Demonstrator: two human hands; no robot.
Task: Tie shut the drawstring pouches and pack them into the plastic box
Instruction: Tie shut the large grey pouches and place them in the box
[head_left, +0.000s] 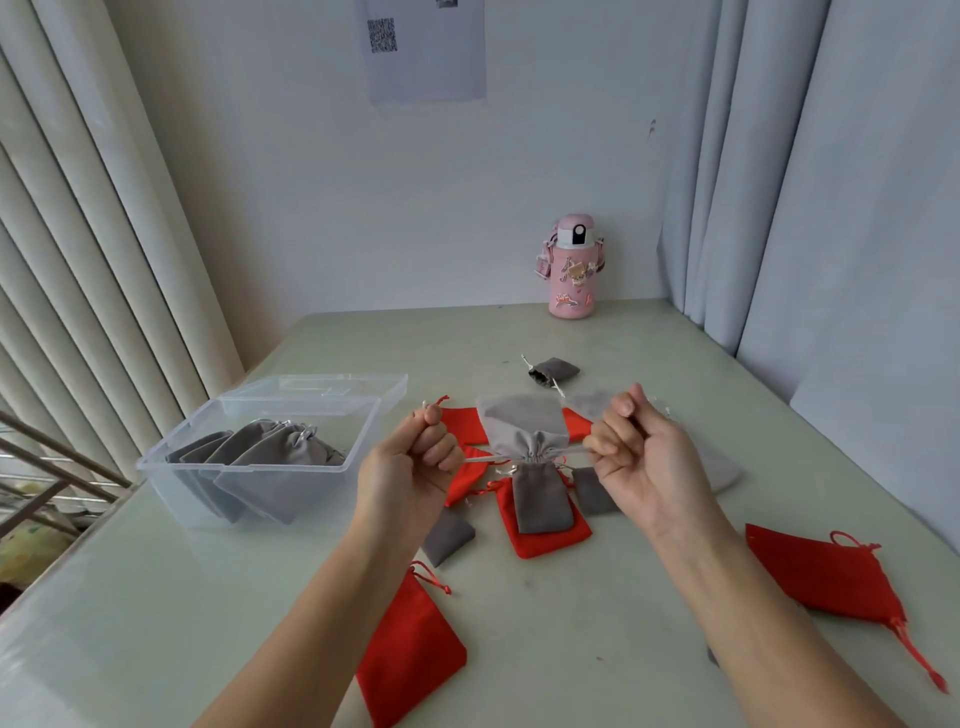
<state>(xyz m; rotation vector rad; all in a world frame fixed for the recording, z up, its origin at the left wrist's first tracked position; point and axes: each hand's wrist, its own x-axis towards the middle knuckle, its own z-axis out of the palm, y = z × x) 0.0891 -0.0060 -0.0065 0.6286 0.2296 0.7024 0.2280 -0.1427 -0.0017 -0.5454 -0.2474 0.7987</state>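
A grey drawstring pouch (522, 423) hangs in the air between my hands, its mouth gathered tight and pointing down. My left hand (415, 457) grips the white cord on its left side, and my right hand (631, 447) grips the cord on its right side; the cords run taut. The clear plastic box (171, 475) stands at the left with several grey pouches (270, 462) inside. More red pouches (410, 654) and grey pouches (543, 499) lie loose on the table under and around my hands.
The box's clear lid (332, 389) lies behind it. A pink bottle (571, 267) stands at the back by the wall. A small grey pouch (553, 371) lies behind my hands, a red pouch (826, 577) at the right. Curtains flank the table.
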